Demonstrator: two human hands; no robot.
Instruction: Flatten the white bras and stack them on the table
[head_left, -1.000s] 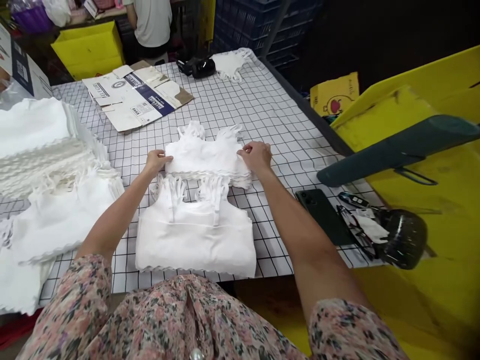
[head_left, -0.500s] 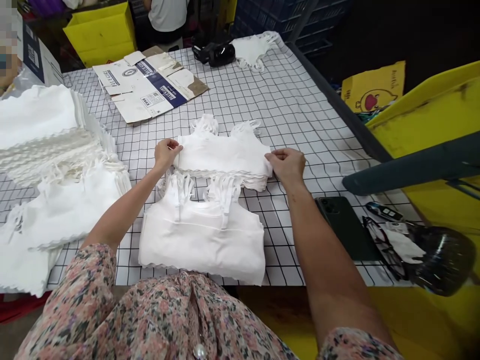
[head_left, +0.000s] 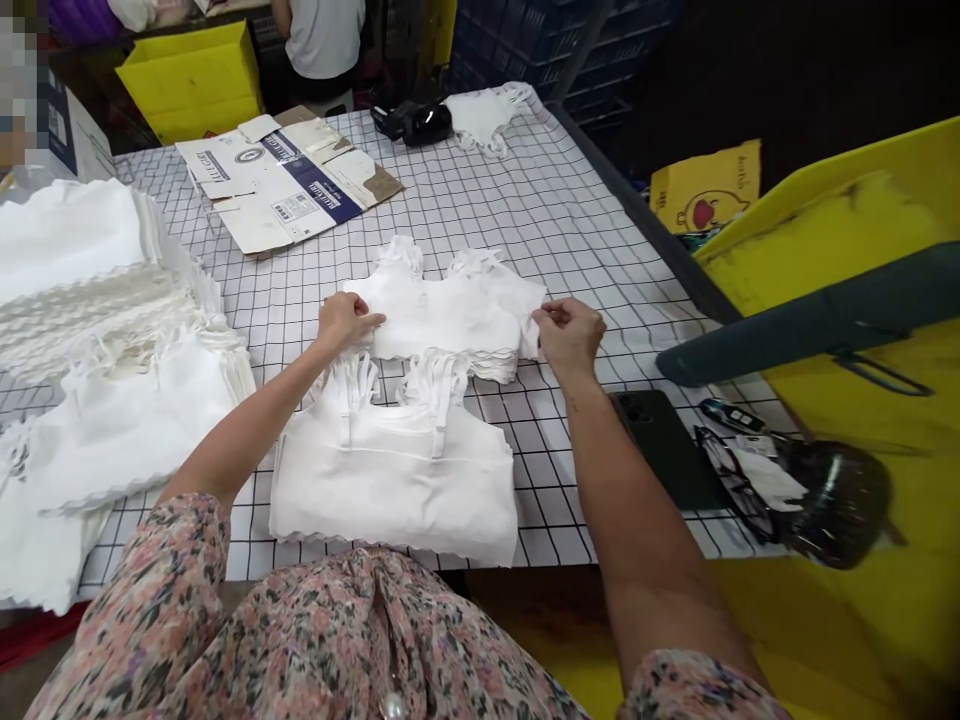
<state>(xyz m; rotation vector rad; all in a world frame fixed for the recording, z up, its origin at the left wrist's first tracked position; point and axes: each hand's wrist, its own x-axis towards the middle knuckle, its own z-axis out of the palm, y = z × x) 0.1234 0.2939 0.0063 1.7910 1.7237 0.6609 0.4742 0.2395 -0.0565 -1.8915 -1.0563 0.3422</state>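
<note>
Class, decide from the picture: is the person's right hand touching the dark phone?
No, the right hand pinches the edge of a white garment, apart from the phone.

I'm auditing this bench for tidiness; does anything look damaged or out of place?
The flattened carton beyond the white garments looks damaged: its printed white surface seems torn at the right, exposing brown cardboard.

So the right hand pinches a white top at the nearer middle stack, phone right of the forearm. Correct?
Wrong stack: head view shows the right hand pinching a white top at the farther middle stack. The phone is right of the forearm.
</note>
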